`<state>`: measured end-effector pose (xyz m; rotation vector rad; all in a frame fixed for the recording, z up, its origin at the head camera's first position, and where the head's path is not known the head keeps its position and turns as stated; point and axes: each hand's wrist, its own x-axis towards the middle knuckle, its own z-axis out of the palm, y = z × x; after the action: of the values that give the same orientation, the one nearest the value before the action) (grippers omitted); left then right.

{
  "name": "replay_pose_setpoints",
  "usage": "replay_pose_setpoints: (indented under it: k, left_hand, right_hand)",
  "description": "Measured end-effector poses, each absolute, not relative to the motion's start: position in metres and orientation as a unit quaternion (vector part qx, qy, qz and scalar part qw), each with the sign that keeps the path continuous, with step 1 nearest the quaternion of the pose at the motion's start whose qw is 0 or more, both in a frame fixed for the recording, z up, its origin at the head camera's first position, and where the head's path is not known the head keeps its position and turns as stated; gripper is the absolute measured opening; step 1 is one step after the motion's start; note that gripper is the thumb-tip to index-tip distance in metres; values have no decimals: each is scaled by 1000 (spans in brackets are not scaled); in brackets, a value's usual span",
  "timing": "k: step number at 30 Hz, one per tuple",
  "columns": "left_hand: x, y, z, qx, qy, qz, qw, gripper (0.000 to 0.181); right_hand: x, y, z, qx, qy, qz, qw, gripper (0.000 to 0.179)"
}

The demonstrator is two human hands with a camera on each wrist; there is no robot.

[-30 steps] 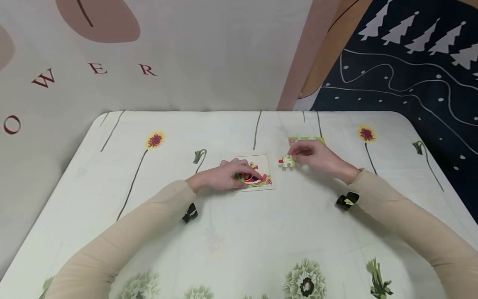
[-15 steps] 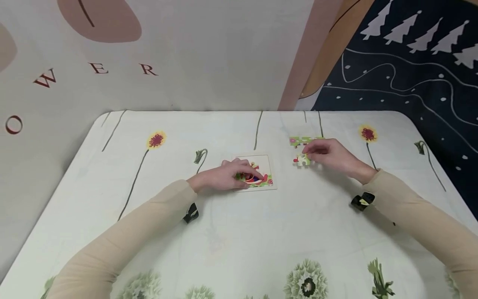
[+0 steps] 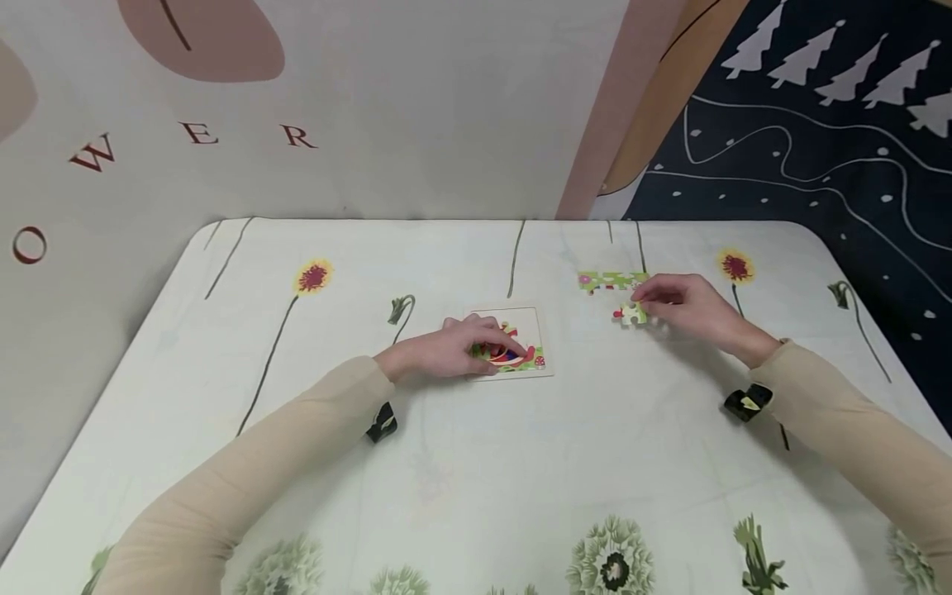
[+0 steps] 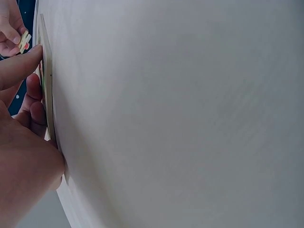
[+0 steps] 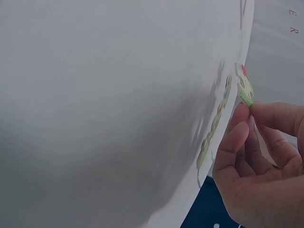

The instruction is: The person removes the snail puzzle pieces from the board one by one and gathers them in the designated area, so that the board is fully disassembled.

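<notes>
In the head view my left hand (image 3: 455, 347) rests on a square puzzle board (image 3: 526, 319) with a colourful picture. Its index finger stretches across the red and blue part; the hand covers the board's left side. The left wrist view shows the board (image 4: 46, 71) edge-on, with fingertips pressing its face. My right hand (image 3: 687, 307) pinches a green and white puzzle piece (image 3: 630, 314) with a red knob between thumb and fingertips. In the right wrist view this piece (image 5: 244, 85) is held above the cloth. Just beyond lies a strip of joined green puzzle pieces (image 3: 606, 281), partly covered by the right hand.
A white flower-printed cloth (image 3: 446, 463) covers the table. Behind it hangs a pale printed curtain (image 3: 416, 124), with a dark tree-patterned fabric (image 3: 803, 165) at the right. A black strap device (image 3: 747, 402) is at the right wrist, another (image 3: 383, 423) at the left.
My right hand has moved right with the puzzle piece, uncovering more of the green strip. The left hand stays in place on the board.
</notes>
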<state>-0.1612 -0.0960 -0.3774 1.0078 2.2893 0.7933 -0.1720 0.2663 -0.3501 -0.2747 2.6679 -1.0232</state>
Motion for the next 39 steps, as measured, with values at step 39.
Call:
replay_pose_setpoints:
  k: [39]
  left_hand:
    - [-160,-96,-374,372,845,278,264,42]
  right_hand:
    - [-193,286,-362,-29,934,-331,131,28]
